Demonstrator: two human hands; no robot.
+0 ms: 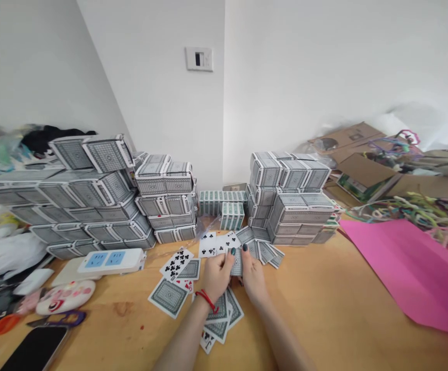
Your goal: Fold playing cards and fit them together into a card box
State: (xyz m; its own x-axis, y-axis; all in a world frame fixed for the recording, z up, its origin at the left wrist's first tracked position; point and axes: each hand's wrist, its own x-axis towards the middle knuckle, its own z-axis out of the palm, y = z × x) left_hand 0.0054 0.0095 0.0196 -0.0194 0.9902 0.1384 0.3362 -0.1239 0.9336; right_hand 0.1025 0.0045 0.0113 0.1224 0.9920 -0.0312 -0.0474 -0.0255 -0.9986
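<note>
My left hand (216, 274) and my right hand (252, 273) meet at the middle of the table, both closed on a playing card (236, 264) with a grey-green patterned back. The thumbs press on its two sides; the curled fingers are hidden beneath. Whether it is one card or more I cannot tell. Loose cards lie around: a ten of clubs (176, 264) and a face-down card (168, 297) to the left, several face-down cards (218, 330) under my left wrist, and fanned cards (268, 252) right of my right hand. Face-up club cards (208, 243) lie just beyond.
Blocks built from cards stand stacked at left (108, 201), centre left (165, 201) and right (297, 201). Green-edged card packs (231, 215) sit between. A power strip (111, 261), phone (36, 349) and cutter knife (59, 318) lie left; pink paper (405, 273) and cardboard boxes (366, 175) right.
</note>
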